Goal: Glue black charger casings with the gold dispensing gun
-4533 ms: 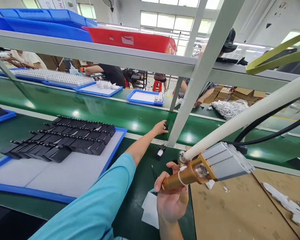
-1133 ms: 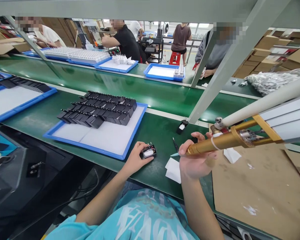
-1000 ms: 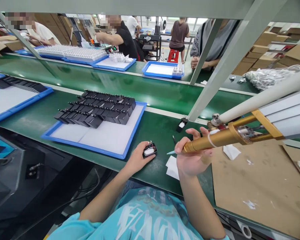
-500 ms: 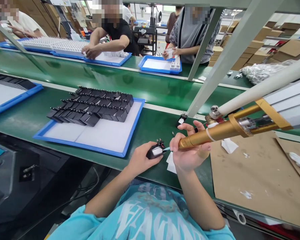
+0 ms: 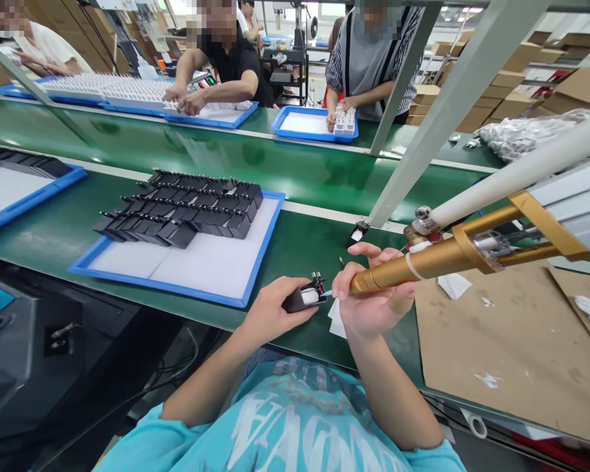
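My left hand (image 5: 270,311) is closed round a small black part (image 5: 305,297) with a white face and metal pins, held just above the green bench. My right hand (image 5: 371,301) grips the gold barrel of a dispensing tool (image 5: 423,262), which hangs from a white hose (image 5: 516,174) and a grey body at the right. The tool's pale blue tip touches the white face of the part. White paper slips (image 5: 335,319) lie under my right hand.
A blue tray (image 5: 187,259) with rows of black parts (image 5: 181,208) sits to the left. A brown cardboard sheet (image 5: 496,347) covers the bench at right. A grey frame post (image 5: 437,108) rises behind, with another black part (image 5: 357,234) at its foot. Other people work across the green belt (image 5: 275,170).
My left hand fetched a black part from near the frame post and brought it close. Both hands then came together until the tool's tip met the part.
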`<state>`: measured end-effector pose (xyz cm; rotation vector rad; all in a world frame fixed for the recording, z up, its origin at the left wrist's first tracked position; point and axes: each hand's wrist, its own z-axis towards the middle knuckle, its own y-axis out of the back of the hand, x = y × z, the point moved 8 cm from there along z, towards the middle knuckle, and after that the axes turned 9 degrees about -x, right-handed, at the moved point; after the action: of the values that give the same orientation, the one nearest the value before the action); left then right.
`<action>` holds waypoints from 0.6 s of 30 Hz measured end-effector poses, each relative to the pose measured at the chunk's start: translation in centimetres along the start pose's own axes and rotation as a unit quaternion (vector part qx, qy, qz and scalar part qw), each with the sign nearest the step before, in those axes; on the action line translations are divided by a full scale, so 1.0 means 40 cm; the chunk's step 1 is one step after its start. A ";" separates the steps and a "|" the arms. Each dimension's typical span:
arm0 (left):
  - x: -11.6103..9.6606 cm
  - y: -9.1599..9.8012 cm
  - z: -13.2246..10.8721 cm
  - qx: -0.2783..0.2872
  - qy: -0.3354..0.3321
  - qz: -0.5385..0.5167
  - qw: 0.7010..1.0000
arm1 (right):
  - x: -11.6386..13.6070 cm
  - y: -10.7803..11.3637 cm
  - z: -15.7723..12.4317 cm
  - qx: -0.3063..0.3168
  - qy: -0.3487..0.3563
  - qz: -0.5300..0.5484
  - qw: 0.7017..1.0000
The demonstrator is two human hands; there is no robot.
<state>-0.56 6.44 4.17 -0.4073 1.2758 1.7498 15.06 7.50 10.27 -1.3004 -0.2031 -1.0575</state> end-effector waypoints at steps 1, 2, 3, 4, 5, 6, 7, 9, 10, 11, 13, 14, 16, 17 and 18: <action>0.000 0.000 0.000 0.000 0.000 0.001 1.000 | 0.001 -0.001 0.000 0.002 0.003 0.000 1.000; 0.001 -0.001 0.000 0.000 0.000 0.001 1.000 | 0.001 -0.001 0.000 0.002 0.005 0.000 1.000; 0.002 -0.002 0.000 0.002 0.001 0.001 1.000 | 0.001 0.000 0.000 0.000 0.005 0.000 1.000; 0.002 -0.003 0.000 0.003 0.002 0.001 1.000 | 0.000 0.000 0.000 -0.002 0.003 0.001 1.000; 0.004 -0.003 0.000 0.004 0.003 0.001 1.000 | -0.001 0.000 0.000 -0.005 -0.001 0.003 1.000; 0.005 -0.004 0.000 0.005 0.004 0.001 1.000 | -0.002 0.000 0.000 -0.007 -0.004 0.004 1.000; 0.006 -0.004 0.000 0.006 0.005 0.000 1.000 | -0.003 0.000 0.000 -0.008 -0.007 0.005 1.000; 0.007 -0.003 -0.001 0.006 0.004 -0.001 1.000 | -0.004 -0.002 0.000 -0.006 -0.010 0.006 1.000; 0.008 -0.003 -0.001 0.007 0.003 -0.001 1.000 | -0.003 -0.003 0.000 -0.004 -0.009 0.006 1.000; 0.009 -0.003 -0.001 0.008 0.003 -0.001 1.000 | -0.003 -0.004 0.000 -0.002 -0.007 0.006 1.000; 0.010 -0.002 -0.002 0.010 0.005 0.001 1.000 | -0.001 -0.006 0.000 0.000 -0.001 0.003 1.000; 0.010 -0.002 -0.002 0.012 0.006 0.001 1.000 | -0.001 -0.006 0.000 0.000 0.000 0.000 1.000; 0.010 0.000 -0.001 0.012 0.010 0.000 1.000 | -0.003 -0.006 -0.001 -0.001 -0.002 -0.008 1.000; 0.010 0.000 -0.001 0.013 0.013 -0.001 1.000 | -0.004 -0.006 -0.002 -0.003 -0.004 -0.012 1.000; 0.011 -0.001 -0.002 0.015 0.018 -0.002 1.000 | -0.006 -0.006 -0.003 -0.006 -0.006 -0.015 1.000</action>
<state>-0.78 6.59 3.82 -0.4257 1.3230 1.7245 14.73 7.56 10.23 -1.3176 -0.2265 -1.0773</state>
